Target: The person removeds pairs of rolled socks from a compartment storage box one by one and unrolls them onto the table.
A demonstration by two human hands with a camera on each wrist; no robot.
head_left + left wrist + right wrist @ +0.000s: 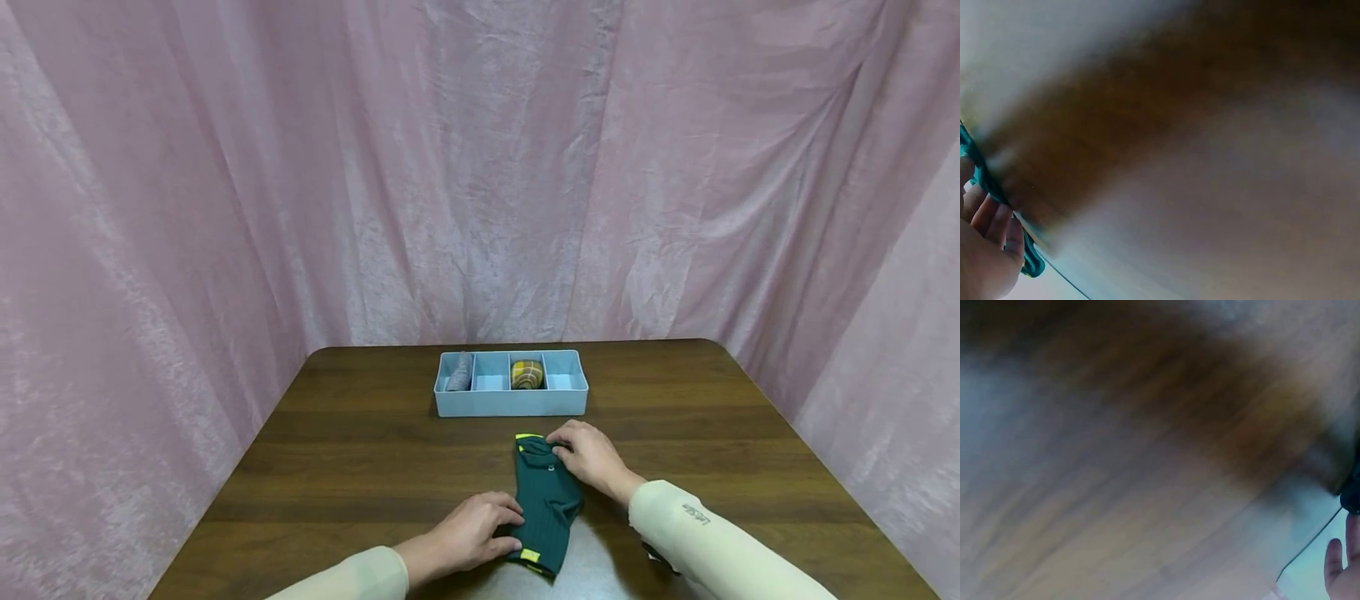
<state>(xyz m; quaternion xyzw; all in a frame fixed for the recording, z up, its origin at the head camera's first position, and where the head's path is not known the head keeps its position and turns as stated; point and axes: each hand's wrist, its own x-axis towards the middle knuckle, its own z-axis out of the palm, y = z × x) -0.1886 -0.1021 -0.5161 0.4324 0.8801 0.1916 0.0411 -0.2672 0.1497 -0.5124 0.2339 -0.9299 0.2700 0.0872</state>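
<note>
A dark green sock point(546, 508) with yellow trim at both ends lies lengthwise on the table, its upper part wrinkled near a small pale mark. At its left edge, close to the lower yellow patch, my left hand point(474, 532) touches the fabric with fingers and thumb spread apart. The fingertips of my right hand point(588, 452) rest on the sock's upper right edge. In the left wrist view, the fingers of the left hand point(991, 231) lie along the green fabric point(986, 181). Only part of the right hand point(1344, 565) shows in the right wrist view.
Beyond the sock stands a light blue box point(512, 405) with several compartments. A rolled grey sock point(461, 372) sits in its leftmost compartment, and a rolled yellow-brown plaid sock point(527, 375) sits in another. Pink curtains point(510, 167) hang behind the wooden table point(337, 442).
</note>
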